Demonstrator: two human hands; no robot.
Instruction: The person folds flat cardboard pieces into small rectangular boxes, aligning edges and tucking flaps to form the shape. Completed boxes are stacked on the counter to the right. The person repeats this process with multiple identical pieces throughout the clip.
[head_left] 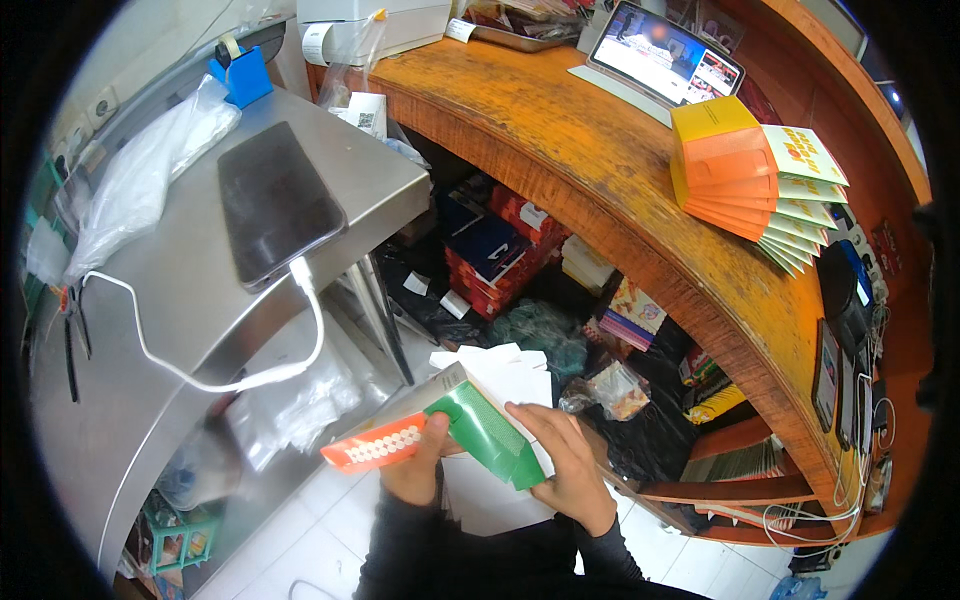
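1. Your left hand (412, 478) is clamped on the green and orange carton (488, 437), with the thumb pressed upon its near face.
2. Your right hand (572, 468) touches the right end of the same carton, at its green panel; I cannot tell if it grips there.
3. The carton is thus between your two hands, tilted, with its orange end toward the left.
4. Just beyond and below your hands there are white card pieces (520, 385).
5. To the left of your hands stands the metal bench (372, 190). On it lie a dark phone (278, 200), a white cable (270, 377) plugged into it, and clear plastic bags (150, 190).
6. Ahead of your hands curves the wooden bench (520, 110). It carries a lit tablet (660, 52), and, farther to the right, a fanned bundle of orange and yellow cartons (728, 180).
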